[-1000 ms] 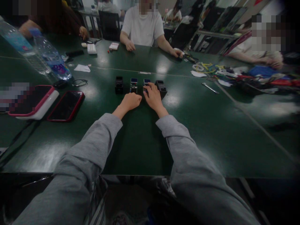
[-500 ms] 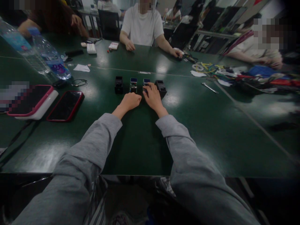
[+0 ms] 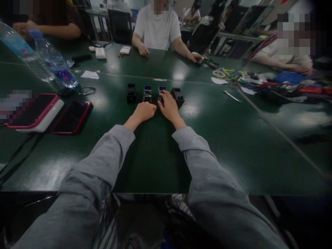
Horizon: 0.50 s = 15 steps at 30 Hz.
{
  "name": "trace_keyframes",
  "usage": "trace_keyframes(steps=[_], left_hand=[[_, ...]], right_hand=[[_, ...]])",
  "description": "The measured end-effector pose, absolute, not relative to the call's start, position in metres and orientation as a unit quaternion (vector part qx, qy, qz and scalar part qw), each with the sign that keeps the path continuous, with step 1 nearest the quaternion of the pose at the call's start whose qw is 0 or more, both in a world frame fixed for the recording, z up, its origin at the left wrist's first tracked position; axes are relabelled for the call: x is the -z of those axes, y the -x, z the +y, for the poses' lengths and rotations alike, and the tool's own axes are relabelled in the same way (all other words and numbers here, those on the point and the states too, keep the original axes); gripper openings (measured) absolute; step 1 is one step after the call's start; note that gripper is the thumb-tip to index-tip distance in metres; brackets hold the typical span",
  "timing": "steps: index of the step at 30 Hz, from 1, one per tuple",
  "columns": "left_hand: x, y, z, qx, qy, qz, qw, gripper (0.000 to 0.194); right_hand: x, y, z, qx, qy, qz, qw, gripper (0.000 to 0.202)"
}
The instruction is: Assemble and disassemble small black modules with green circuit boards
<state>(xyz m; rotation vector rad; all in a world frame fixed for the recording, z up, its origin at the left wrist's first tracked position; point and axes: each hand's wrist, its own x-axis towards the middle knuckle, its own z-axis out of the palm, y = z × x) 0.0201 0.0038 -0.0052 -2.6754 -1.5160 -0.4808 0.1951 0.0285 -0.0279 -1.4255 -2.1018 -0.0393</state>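
Curled into a fist, my left hand [image 3: 145, 111] rests on the table; its inner side is hidden and nothing shows in it. Directly beyond its knuckles stands a small circuit board with a screen [image 3: 147, 92]. My right hand [image 3: 169, 106] lies with fingers apart over a second, similar screen board [image 3: 162, 89], fingertips on its lower part and the thumb at its near left side. That board is partly covered by the fingers. A black box-like casing [image 3: 131, 93] stands at the row's left end, and another black casing [image 3: 178, 97] is close to my right fingers.
Left on the green table [image 3: 155, 155] lie a red-edged phone [image 3: 73, 117], a larger pink-framed device [image 3: 35, 110] and water bottles [image 3: 58, 64]. To the right are a wrench [image 3: 232, 96] and a tangle of cables [image 3: 269, 84]. Other people sit across the table.
My right fingers have shifted slightly on the board, showing more of its screen. My left hand stays put. At far left, a person's arm has moved.
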Motion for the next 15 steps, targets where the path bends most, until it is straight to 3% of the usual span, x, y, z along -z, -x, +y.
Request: trace_keyframes(steps=[15], left_hand=[[0.0030,-0.0192,0.0031,0.154,0.863,-0.482,0.002,0.042]], right_hand=[[0.0226,-0.1933,0.0229,0.014,0.542,-0.789,0.290,0.046]])
